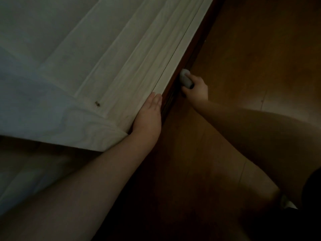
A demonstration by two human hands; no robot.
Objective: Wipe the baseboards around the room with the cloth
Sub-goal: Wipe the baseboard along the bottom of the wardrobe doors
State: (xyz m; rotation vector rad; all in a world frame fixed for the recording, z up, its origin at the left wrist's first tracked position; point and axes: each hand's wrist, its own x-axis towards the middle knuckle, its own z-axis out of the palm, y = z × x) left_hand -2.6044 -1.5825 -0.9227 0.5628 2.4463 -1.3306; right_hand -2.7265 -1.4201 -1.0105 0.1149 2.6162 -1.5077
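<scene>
Dim room, white sheet over a dark wood edge, both hands at that edge.

L to R: a white sheet (90,54) w/ long folds drapes over the upper left, its hem running diagonally above a dark wood strip (175,94) (baseboard or furniture side, can't tell in this light); brown wood floor (260,49) fills the right. Left hand (149,115) lies flat, fingers straight and together, pressing the sheet's hem by the strip. Right hand (196,92), lower down near the floor, has fingers curled round a small pale cloth (185,78), which touches the dark strip. Count: 2 hands, 1 cloth, 1 sheet. Bare forearms reach in from the bottom.
</scene>
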